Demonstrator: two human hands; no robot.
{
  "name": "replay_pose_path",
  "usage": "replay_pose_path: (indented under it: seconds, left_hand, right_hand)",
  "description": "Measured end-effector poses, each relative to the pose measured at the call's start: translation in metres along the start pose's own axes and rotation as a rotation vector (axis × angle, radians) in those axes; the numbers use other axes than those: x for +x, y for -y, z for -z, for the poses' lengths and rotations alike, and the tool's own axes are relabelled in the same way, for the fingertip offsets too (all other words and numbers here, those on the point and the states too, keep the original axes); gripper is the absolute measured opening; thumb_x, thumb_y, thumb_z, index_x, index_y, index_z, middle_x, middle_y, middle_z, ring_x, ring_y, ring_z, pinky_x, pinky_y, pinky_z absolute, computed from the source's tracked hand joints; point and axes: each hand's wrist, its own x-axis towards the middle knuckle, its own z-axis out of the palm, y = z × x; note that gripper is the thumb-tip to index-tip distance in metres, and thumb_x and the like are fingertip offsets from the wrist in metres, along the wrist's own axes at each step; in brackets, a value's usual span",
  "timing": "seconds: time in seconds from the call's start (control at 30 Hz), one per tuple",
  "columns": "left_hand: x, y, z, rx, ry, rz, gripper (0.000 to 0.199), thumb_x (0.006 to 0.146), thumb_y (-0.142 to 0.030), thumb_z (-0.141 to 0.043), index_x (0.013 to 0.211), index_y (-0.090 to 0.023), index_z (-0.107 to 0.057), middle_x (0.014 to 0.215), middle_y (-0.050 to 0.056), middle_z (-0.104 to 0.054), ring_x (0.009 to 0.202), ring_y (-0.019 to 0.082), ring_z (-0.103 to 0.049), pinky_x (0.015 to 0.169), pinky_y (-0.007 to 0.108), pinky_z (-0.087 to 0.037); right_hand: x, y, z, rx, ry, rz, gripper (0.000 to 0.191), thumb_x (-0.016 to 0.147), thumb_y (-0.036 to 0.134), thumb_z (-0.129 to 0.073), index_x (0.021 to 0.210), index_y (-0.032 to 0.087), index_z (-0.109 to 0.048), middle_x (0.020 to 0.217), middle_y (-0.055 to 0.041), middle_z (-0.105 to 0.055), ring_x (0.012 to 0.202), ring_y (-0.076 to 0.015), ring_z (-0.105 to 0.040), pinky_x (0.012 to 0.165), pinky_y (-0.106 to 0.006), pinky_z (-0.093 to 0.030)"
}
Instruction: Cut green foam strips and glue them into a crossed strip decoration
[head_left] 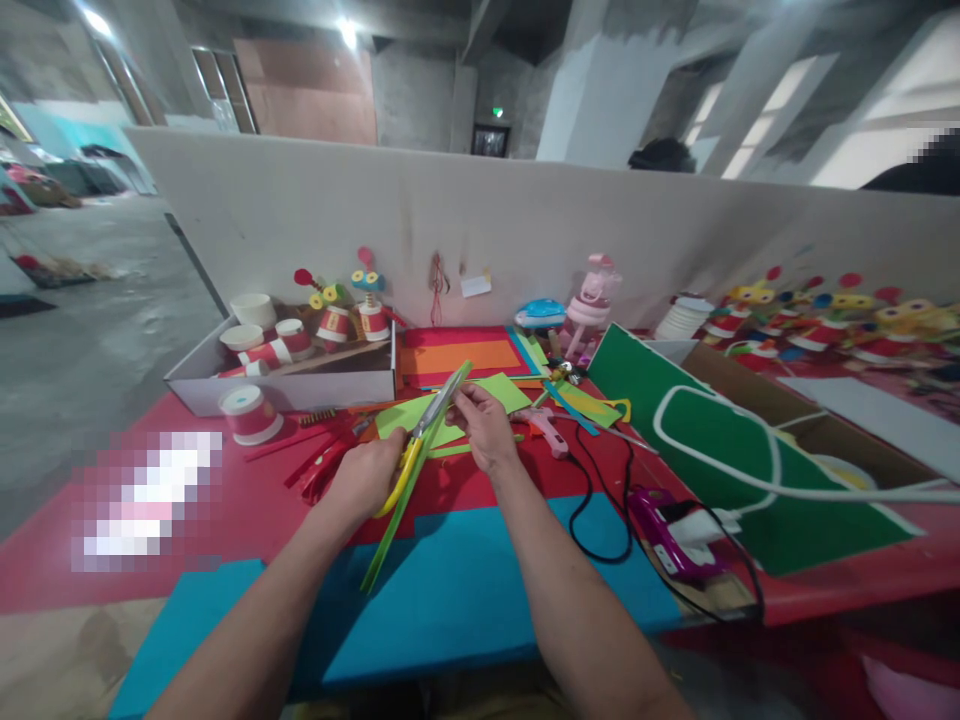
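Observation:
My left hand (373,468) is closed on the yellow handles of a pair of scissors (407,470), whose metal blades point up and away to the right. Pinched in my right hand (480,422), near the blade tips, is the upper end of a long green strip (397,530). The strip runs down along the scissors and hangs toward the blue sheet (450,590). Behind and beneath my hands lie light green sheets (504,392). A pink glue gun (550,432) rests to the right of my right hand.
A white box (337,385) with paper cups stands at the left. Red strips (319,465) lie beside my left hand. At the right are a purple power strip (671,535), black and white cables, and a green board (720,450) leaning against a divided box. Cup figures stand behind.

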Motion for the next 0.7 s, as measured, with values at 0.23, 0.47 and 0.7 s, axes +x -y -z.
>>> replay_pose_path:
  seconds: [0.23,0.47,0.7]
  left_hand:
    - [0.0016,0.0008,-0.0026,-0.015,-0.013,-0.031,0.022,0.088,-0.022,-0.037,0.108,-0.017,-0.046,0.088,0.012,-0.068,0.085,0.027,-0.066,0.071,0.033,-0.046]
    - [0.0009,-0.0010,-0.0006,-0.026,0.004,-0.012,0.022,0.087,-0.023,-0.039,0.107,-0.018,-0.047,0.089,0.012,-0.068,0.087,0.026,-0.066,0.072,0.032,-0.046]
    - [0.0026,0.0001,-0.0038,-0.023,-0.032,0.005,0.026,0.089,-0.025,-0.036,0.111,-0.017,-0.046,0.091,0.014,-0.068,0.087,0.029,-0.066,0.072,0.034,-0.047]
  right_hand:
    - [0.0006,-0.0028,-0.0005,0.019,-0.002,0.004,0.027,0.061,0.039,-0.078,0.074,0.019,-0.065,0.061,0.0043,-0.059,0.050,-0.0069,-0.052,0.054,-0.021,-0.047]
    - [-0.0004,-0.0001,-0.0014,0.022,-0.022,-0.003,0.028,0.059,0.039,-0.078,0.074,0.019,-0.064,0.061,0.0044,-0.059,0.050,-0.0068,-0.052,0.053,-0.021,-0.048]
    - [-0.0003,-0.0010,-0.0002,0.013,0.005,-0.045,0.028,0.058,0.038,-0.078,0.073,0.019,-0.065,0.059,0.0044,-0.059,0.049,-0.0074,-0.052,0.053,-0.022,-0.048]
